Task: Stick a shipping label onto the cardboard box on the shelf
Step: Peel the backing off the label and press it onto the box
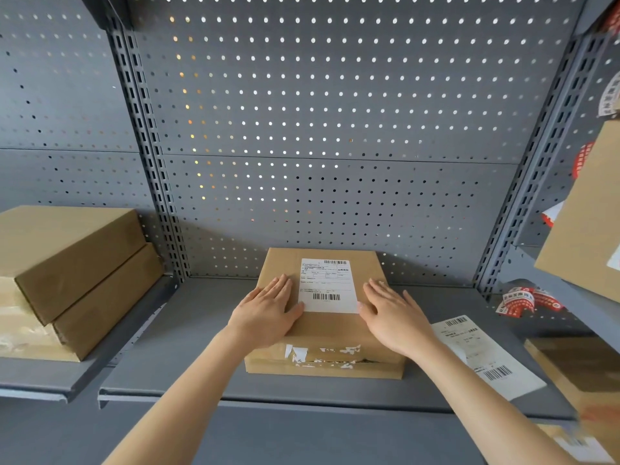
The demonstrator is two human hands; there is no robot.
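Observation:
A flat cardboard box (328,333) lies on the grey metal shelf (188,357), its front edge showing torn white tape. A white shipping label (327,285) with barcodes lies flat on the box top. My left hand (268,308) rests palm down on the box, its thumb touching the label's lower left corner. My right hand (392,313) lies palm down on the box at the label's right side, thumb at the lower right corner. Both hands have their fingers spread and hold nothing.
Two stacked cardboard boxes (67,273) sit on the shelf at left. Another label sheet (483,354) lies on the shelf at right, beside a box (577,370). Red-and-white tape scraps (523,300) and a tilted box (590,223) are at far right. Pegboard (335,129) forms the back wall.

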